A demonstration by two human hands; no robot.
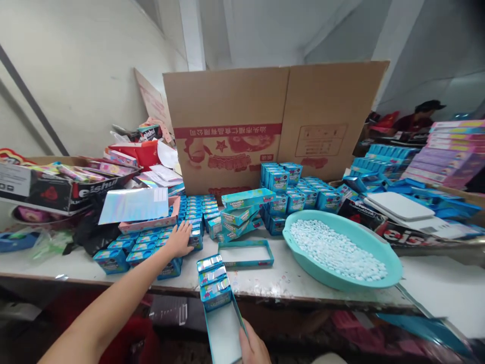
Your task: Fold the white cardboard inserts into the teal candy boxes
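My right hand grips the near end of a shallow blue display tray below the table's front edge. Three small blue candy boxes stand in the tray's far end; its near part shows a white bottom. My left hand reaches over the rows of small blue boxes on the left, fingers stretched out on or just above them. An unfilled blue tray lies on the table ahead of my right hand. Behind it, several more trays are stacked askew.
A turquoise basin of pale candies stands to the right, with a white scale beyond. More blue boxes are piled before a large cardboard sheet. Cartons crowd the left. A person is at the far right.
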